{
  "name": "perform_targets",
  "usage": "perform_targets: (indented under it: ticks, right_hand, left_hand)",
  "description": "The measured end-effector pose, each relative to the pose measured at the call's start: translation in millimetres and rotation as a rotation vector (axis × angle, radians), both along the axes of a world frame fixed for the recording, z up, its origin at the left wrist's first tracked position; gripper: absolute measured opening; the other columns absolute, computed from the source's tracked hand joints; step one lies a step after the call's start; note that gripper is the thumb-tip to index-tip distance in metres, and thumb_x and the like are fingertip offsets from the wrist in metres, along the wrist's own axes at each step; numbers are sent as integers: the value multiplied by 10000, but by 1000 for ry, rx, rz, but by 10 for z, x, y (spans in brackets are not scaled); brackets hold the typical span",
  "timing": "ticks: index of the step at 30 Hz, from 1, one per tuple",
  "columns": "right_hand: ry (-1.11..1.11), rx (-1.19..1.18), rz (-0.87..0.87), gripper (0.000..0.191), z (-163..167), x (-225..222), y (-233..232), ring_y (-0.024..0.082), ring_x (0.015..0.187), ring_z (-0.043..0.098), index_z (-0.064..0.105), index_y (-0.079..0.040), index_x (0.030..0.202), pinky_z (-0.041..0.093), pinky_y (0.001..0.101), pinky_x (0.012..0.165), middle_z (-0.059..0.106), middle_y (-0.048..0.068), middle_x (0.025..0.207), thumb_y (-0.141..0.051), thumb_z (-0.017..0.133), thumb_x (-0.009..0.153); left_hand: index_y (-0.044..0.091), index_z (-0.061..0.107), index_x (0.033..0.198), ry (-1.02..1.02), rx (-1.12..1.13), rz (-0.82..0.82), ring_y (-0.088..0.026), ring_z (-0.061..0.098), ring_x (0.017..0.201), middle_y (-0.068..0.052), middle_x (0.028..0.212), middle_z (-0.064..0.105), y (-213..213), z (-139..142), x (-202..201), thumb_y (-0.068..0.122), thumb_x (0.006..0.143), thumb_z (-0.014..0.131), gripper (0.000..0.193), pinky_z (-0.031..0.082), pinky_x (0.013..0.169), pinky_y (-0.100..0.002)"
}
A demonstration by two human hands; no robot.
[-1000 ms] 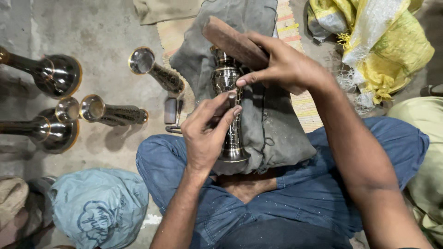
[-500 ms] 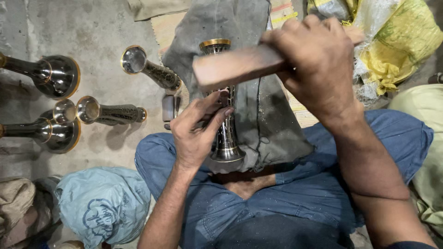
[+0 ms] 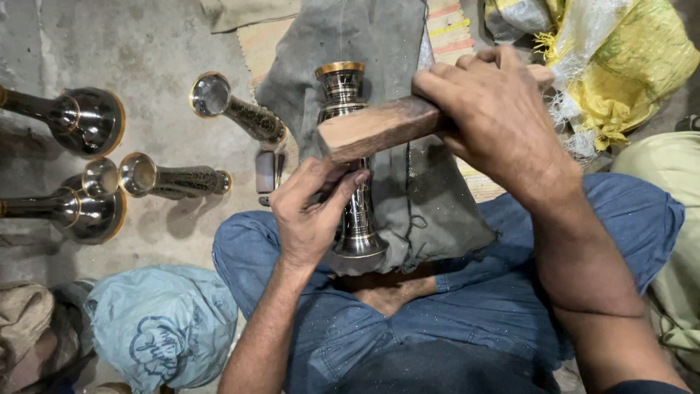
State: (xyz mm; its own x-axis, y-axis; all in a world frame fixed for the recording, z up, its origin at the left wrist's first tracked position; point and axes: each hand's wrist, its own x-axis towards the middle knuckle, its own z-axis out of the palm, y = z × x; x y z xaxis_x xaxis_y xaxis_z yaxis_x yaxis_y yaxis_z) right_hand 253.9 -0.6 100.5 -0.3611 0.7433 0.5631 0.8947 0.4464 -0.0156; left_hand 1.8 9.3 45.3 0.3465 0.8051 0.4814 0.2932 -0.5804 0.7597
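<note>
My left hand (image 3: pixel 313 211) grips the narrow middle of a dark engraved metal vase (image 3: pixel 350 146) with a brass rim; it lies lengthwise on a grey cloth (image 3: pixel 408 175) over my crossed legs. A small tool may sit between the fingers, but I cannot tell. My right hand (image 3: pixel 496 109) holds a brown wooden block (image 3: pixel 379 128) raised just above the vase's upper half.
Several similar metal vases lie on the concrete floor at left (image 3: pixel 233 109), (image 3: pixel 171 179), (image 3: pixel 73 120), (image 3: pixel 69 208). A light blue bag (image 3: pixel 160 325) sits at lower left. A yellow sack (image 3: pixel 620 58) is at upper right. A small dark object (image 3: pixel 266 171) lies beside the cloth.
My right hand lifted the wooden block off the vase, swung it up, and has now brought it lower over the vase. My left hand kept its grip on the vase.
</note>
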Motion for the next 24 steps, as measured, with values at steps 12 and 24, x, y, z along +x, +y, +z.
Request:
perform_targets:
  ticks: [12, 24]
  right_hand:
    - [470, -364, 129, 343, -159, 61, 25, 327, 921, 683, 574, -39, 1114, 547, 439, 803, 661, 128, 962, 37, 762, 838]
    - [695, -609, 1, 263, -11, -79, 20, 256, 729, 544, 549, -40, 1046, 444, 388, 694, 523, 103, 778, -125, 776, 943]
  left_hand:
    - [6, 710, 1229, -1, -56, -12, -123, 756, 865, -79, 979, 753, 16, -4, -6, 45, 906, 832, 347, 586, 763, -255]
    - [-9, 706, 1244, -15, -114, -59, -148, 758, 903, -90, 1021, 756, 28, 39, -20, 25, 912, 801, 347, 601, 806, -268]
